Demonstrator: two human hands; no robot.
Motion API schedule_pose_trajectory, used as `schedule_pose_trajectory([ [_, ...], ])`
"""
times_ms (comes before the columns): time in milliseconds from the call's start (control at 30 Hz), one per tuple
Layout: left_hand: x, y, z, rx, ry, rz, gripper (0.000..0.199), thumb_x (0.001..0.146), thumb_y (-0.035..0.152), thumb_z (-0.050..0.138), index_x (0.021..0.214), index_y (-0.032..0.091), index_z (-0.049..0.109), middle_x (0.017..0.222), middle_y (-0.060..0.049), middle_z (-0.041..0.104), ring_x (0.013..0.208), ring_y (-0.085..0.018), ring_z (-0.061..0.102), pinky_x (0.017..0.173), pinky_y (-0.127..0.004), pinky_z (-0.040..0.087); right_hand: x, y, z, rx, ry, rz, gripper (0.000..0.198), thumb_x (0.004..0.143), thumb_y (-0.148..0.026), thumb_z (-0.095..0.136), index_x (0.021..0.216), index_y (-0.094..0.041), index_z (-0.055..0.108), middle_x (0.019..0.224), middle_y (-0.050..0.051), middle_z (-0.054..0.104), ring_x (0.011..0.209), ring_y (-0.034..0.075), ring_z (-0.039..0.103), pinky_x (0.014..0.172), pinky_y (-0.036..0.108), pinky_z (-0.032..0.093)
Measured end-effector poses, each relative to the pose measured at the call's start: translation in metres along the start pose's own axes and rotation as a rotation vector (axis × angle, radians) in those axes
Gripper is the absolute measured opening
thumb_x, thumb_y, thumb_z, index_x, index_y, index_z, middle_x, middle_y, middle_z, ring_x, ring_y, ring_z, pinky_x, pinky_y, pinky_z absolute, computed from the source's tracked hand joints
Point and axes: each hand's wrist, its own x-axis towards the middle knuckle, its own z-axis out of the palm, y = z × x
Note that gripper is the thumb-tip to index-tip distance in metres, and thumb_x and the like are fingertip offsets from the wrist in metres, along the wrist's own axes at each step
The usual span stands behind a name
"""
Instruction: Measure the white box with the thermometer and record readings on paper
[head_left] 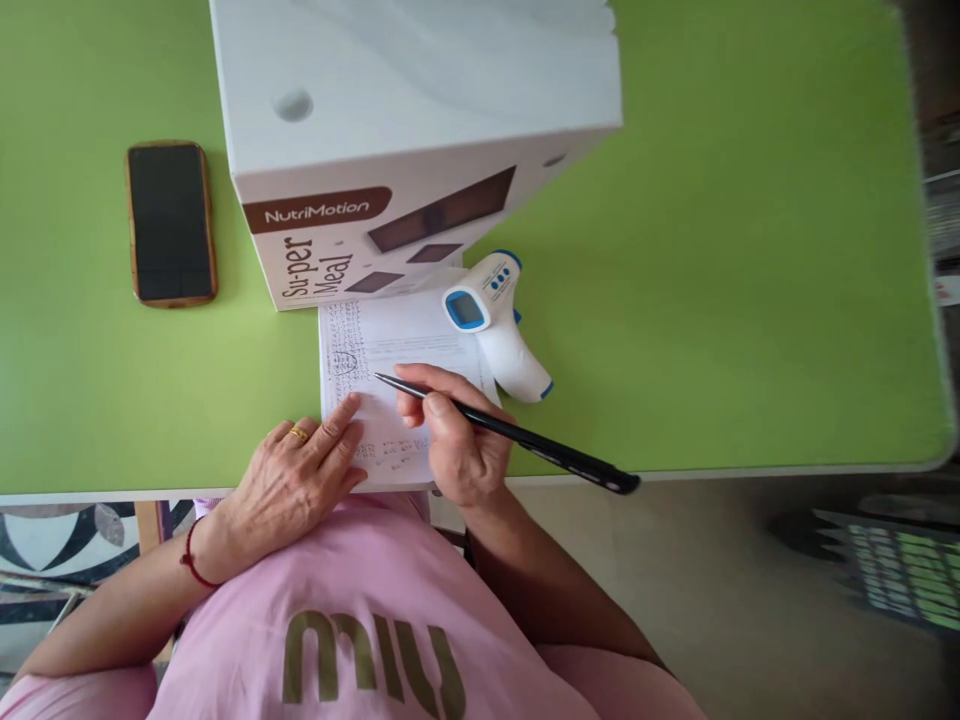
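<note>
A sheet of paper (405,345) with printed and handwritten lines lies at the front edge of the table, its far end beneath or behind a large box. My left hand (300,475) rests on the paper's lower left side and the table edge, fingers stretched out. Between the fingers of my right hand (465,440) is a black pen (555,450), its silver tip pointing left over the paper; whether the tip touches cannot be told. A white and blue infrared thermometer (501,325) lies on the paper's right edge, just beyond my right hand.
The tall white NutriMotion box (420,90) stands directly behind the paper and hides the table there. A phone (171,222) in a brown case lies left of it on the green table (735,250). A grey and green slatted object (907,570) is at the lower right.
</note>
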Motion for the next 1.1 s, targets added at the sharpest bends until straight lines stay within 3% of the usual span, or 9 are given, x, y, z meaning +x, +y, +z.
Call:
schedule_pose_trajectory([
  [100,0.001,0.0,0.0,0.014,0.003,0.011,0.028,0.101,0.028,0.053,0.118,0.007,0.059,0.135,-0.023,0.063,0.076,-0.023,0.065,0.063,-0.036,0.052,0.0,0.003,0.004,-0.072,0.021,0.014,0.014,0.09,-0.024,0.058,0.098,-0.023,0.069,0.07,-0.003,0.066,0.056,0.01,0.056,0.052,0.024,0.049],
  [200,0.002,-0.001,-0.002,0.019,0.003,0.024,0.028,0.102,0.029,0.051,0.117,0.007,0.06,0.134,-0.022,0.064,0.075,-0.022,0.064,0.063,-0.035,0.052,0.001,0.003,0.009,-0.204,0.095,-0.066,0.008,0.081,-0.015,0.066,0.085,-0.022,0.065,0.062,-0.006,0.063,0.047,0.007,0.052,0.044,0.019,0.043],
  [433,0.004,-0.002,-0.002,0.011,0.003,0.022,0.028,0.101,0.028,0.053,0.117,0.006,0.061,0.134,-0.021,0.064,0.076,-0.022,0.064,0.063,-0.035,0.051,0.007,0.0,0.012,-0.403,0.076,-0.309,0.008,0.086,-0.018,0.065,0.082,-0.023,0.061,0.062,-0.005,0.068,0.05,0.009,0.06,0.053,0.02,0.05],
  [1100,0.003,-0.002,-0.001,-0.007,-0.004,0.02,0.03,0.1,0.029,0.055,0.119,0.006,0.06,0.134,-0.02,0.065,0.075,-0.022,0.064,0.063,-0.035,0.052,0.007,0.003,0.012,-0.485,0.06,-0.353,0.01,0.086,-0.015,0.063,0.08,-0.022,0.059,0.059,-0.006,0.065,0.048,0.008,0.058,0.051,0.018,0.047],
])
